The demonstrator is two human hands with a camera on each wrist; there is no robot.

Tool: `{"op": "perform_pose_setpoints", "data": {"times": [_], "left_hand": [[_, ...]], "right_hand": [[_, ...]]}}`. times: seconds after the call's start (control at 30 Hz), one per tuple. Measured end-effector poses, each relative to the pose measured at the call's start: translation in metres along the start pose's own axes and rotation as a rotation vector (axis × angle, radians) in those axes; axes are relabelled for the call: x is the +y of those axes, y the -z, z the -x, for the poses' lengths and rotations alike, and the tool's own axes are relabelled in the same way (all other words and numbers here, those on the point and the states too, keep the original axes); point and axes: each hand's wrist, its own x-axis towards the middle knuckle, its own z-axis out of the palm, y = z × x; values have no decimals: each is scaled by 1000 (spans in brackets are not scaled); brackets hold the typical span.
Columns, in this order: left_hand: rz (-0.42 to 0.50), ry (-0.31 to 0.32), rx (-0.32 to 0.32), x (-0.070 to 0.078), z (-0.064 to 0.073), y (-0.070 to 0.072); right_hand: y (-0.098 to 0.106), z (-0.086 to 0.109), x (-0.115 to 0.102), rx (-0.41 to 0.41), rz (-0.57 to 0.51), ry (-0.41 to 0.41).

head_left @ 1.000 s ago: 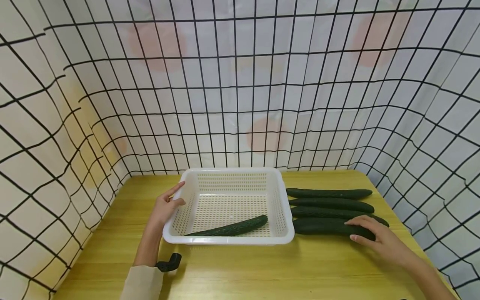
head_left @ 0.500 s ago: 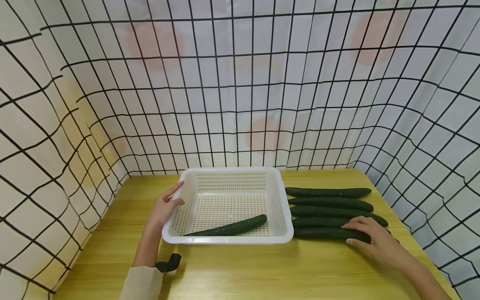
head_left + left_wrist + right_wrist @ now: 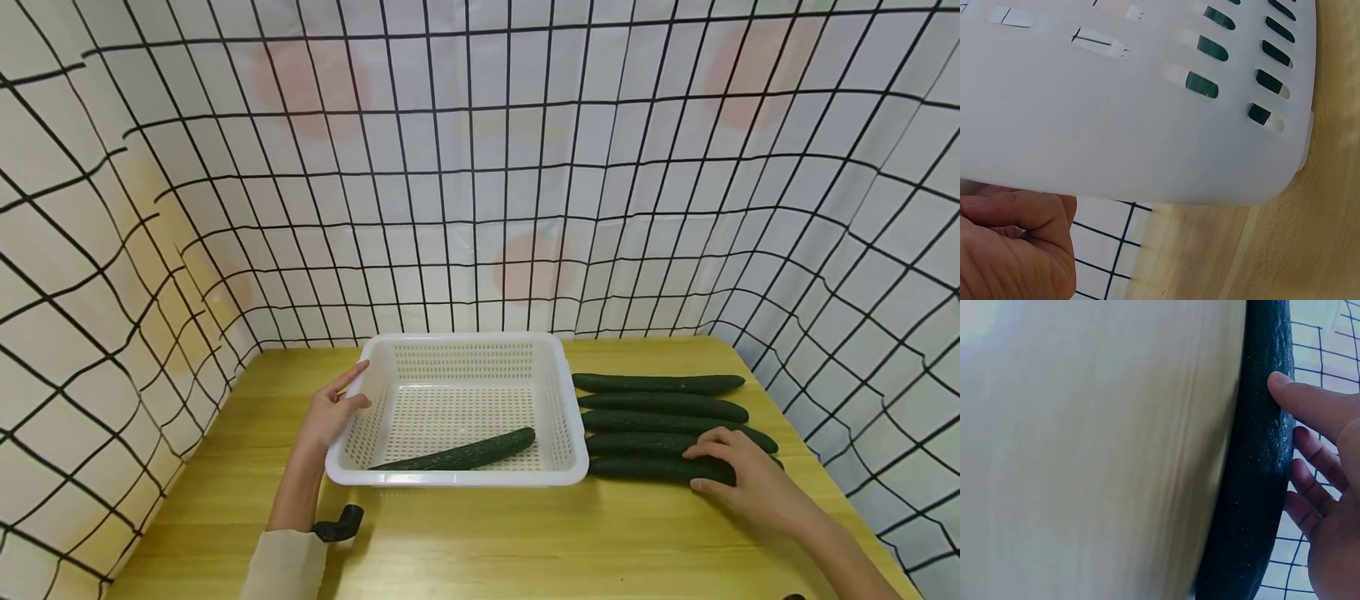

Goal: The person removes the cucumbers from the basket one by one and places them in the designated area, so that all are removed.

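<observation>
My left hand [image 3: 324, 425] holds the left rim of a white perforated plastic basket [image 3: 457, 478], its thumb over the edge. In the left wrist view the basket's wall [image 3: 1135, 137] fills most of the picture, with the curled hand [image 3: 1019, 247] below it. One dark green cucumber [image 3: 472, 454] lies slanted inside, along the near side. At the right, my right hand [image 3: 757, 483] grips the nearest cucumber [image 3: 645, 469] of a row. In the right wrist view the thumb lies on this cucumber [image 3: 1250, 481], with fingers on its opposite side.
Several more cucumbers [image 3: 660, 384] lie side by side right of the basket, left ends close to its wall. They rest on a yellow wood-grain table [image 3: 480, 550]. White sheeting with black grid netting [image 3: 465, 200] encloses the back and sides.
My right hand has drawn the nearest cucumber toward the near side, so another now shows distinctly behind it. The left hand and basket have stayed in place.
</observation>
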Motion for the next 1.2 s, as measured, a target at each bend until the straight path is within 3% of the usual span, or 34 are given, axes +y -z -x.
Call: {"op": "perform_pose_setpoints", "data": {"times": [0.27,0.5,0.73,1.2], "left_hand": [[11,-4,3,-1,0,-2],[17,-6,-3,-2,-1,-2],[21,-10,-5,0,0,0],[18,-11,-13,0,0,0]], "right_hand": [[8,-14,-8,-9,-41,-33],[14,-42,-24,8,-93,-14],[12,-79,-53,34,-192,27],[-7,-131,-117,-38,-382,155]]}}
